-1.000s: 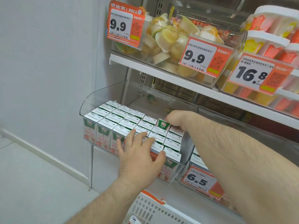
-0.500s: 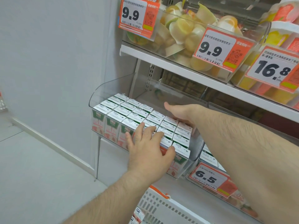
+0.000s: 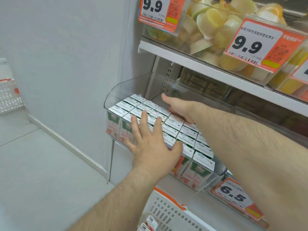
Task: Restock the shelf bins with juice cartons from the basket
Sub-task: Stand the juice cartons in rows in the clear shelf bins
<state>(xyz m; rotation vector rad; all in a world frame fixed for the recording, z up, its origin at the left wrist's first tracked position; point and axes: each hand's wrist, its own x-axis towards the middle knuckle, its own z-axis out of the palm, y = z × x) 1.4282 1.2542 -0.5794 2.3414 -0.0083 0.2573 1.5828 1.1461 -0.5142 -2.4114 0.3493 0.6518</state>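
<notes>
A clear plastic shelf bin (image 3: 116, 90) holds several rows of small white-topped juice cartons (image 3: 173, 122) with green and red fronts. My left hand (image 3: 150, 140) lies flat on the carton tops near the bin's front, fingers spread and straight. My right hand (image 3: 178, 107) reaches across the back of the bin and rests on the rear cartons, thumb pointing left; its fingers are hidden behind the hand. A white basket (image 3: 166, 212) with an orange handle sits below, with a couple of cartons (image 3: 150, 222) showing inside.
A second bin with a 6.5 price tag (image 3: 233, 194) stands to the right. The shelf above (image 3: 216, 70) carries bins of yellow fruit cups (image 3: 215, 22) with 9.9 tags. A grey wall and floor lie to the left, with another white basket (image 3: 8, 95) at the far left edge.
The raised carton under my right hand has gone down level with the others. My right hand has flattened over the back row. My left hand has slid further onto the carton tops.
</notes>
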